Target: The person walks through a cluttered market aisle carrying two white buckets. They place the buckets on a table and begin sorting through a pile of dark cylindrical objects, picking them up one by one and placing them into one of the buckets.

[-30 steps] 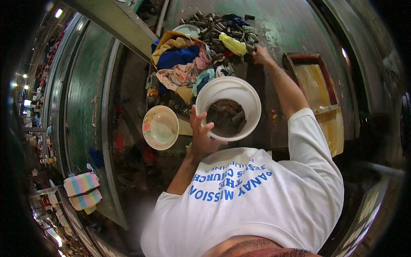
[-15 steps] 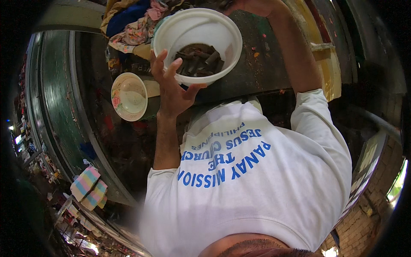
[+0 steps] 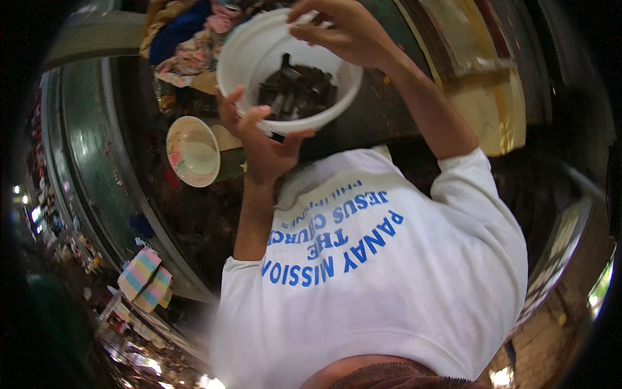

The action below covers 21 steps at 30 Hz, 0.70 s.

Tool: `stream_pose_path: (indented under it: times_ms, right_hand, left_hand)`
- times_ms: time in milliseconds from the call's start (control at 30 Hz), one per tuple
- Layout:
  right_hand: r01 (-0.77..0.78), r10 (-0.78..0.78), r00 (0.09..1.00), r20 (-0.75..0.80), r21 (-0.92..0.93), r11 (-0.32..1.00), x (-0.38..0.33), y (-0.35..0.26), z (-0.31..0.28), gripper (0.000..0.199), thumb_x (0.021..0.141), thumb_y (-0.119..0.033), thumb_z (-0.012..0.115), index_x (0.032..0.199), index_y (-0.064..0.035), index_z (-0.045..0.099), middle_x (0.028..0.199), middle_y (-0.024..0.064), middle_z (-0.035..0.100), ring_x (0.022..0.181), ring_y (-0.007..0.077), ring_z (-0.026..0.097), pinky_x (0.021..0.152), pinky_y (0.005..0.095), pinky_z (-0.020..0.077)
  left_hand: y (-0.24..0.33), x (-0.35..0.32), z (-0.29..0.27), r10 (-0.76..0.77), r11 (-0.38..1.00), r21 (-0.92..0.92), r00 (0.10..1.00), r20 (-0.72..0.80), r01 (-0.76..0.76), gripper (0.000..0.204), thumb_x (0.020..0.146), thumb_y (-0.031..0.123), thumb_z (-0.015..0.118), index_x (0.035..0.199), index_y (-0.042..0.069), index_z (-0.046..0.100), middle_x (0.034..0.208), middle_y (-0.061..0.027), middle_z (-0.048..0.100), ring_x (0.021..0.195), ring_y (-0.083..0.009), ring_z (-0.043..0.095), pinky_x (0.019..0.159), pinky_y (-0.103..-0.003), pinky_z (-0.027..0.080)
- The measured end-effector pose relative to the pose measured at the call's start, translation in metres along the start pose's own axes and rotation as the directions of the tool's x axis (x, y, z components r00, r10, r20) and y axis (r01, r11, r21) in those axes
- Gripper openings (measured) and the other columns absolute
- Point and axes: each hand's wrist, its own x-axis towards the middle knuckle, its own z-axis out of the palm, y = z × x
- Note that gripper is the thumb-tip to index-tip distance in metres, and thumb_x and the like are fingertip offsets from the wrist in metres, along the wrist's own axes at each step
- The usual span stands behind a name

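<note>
A white plastic tub (image 3: 243, 65) is tilted toward me, with dark, short stick-like pieces (image 3: 298, 91) heaped in its bottom; their exact kind I cannot make out. My left hand (image 3: 265, 146) grips the tub's near left side, its fingers and thumb spread along the outer wall. Above the tub's far right rim hovers my right hand (image 3: 346, 32), fingers bent and apart with nothing seen in them.
Left of the tub sits a small flower-patterned bowl (image 3: 193, 152). Crumpled cloths (image 3: 184, 48) lie at the far left. A yellowish box-like block (image 3: 489, 110) stands to the right, and a green ridged surface (image 3: 84, 149) runs along the left.
My right hand has come from beyond the tub's far edge to over its rim. The heap of dark pieces looks fuller and differently arranged. My left hand still holds the tub.
</note>
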Motion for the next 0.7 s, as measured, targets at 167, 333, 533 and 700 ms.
stream_pose_path:
  times_ms: [167, 333, 533, 700]
  right_hand:
    - [-0.193, 0.33, 0.944, -0.028, 0.764, 0.615, 0.015, 0.047, -0.01, 0.028, 0.113, -0.024, 0.07, 0.135, -0.0081, 0.074, 0.125, 0.0027, 0.077, 0.098, 0.0101, 0.075, 0.086, 0.0265, 0.0624]
    - [-0.348, 0.38, 0.925, 0.003, 0.41, 0.843, 0.059, 0.144, 0.004, 0.029, 0.111, -0.025, 0.072, 0.134, -0.0066, 0.077, 0.122, 0.0035, 0.078, 0.106, 0.0129, 0.074, 0.094, 0.0303, 0.0602]
    - [-0.112, 0.137, 0.977, 0.166, -0.151, 0.982, 0.133, 0.183, 0.067, 0.039, 0.106, -0.021, 0.076, 0.144, -0.0107, 0.072, 0.135, 0.0144, 0.073, 0.117, 0.0265, 0.072, 0.107, 0.0376, 0.0562]
    - [0.263, -0.126, 0.957, 0.26, -0.605, 0.751, 0.195, 0.162, 0.09, 0.084, 0.088, -0.029, 0.09, 0.163, -0.0226, 0.053, 0.161, 0.0246, 0.053, 0.141, 0.0465, 0.058, 0.117, 0.0561, 0.0516]
  left_hand:
    - [0.002, -0.002, 0.0, -0.015, 1.0, -0.016, 0.999, -0.052, 0.014, 0.079, 0.09, 0.06, 0.088, 0.139, 0.019, 0.041, 0.159, -0.0204, 0.034, 0.163, -0.0553, 0.017, 0.131, -0.07, 0.019]
    - [0.015, -0.004, 0.008, -0.064, 0.997, -0.052, 0.998, -0.029, 0.062, 0.077, 0.089, 0.043, 0.095, 0.138, 0.022, 0.039, 0.16, -0.0198, 0.03, 0.165, -0.0556, 0.006, 0.131, -0.073, 0.015]
    - [0.021, -0.014, 0.009, -0.085, 0.996, 0.003, 0.996, -0.032, 0.085, 0.069, 0.095, 0.052, 0.087, 0.134, 0.022, 0.038, 0.155, -0.0198, 0.031, 0.163, -0.0562, 0.008, 0.129, -0.076, 0.015]
    - [0.016, -0.027, 0.004, -0.054, 0.996, 0.062, 0.998, -0.034, 0.056, 0.074, 0.095, 0.056, 0.086, 0.139, 0.021, 0.038, 0.154, -0.0187, 0.032, 0.162, -0.0548, 0.01, 0.13, -0.075, 0.017]
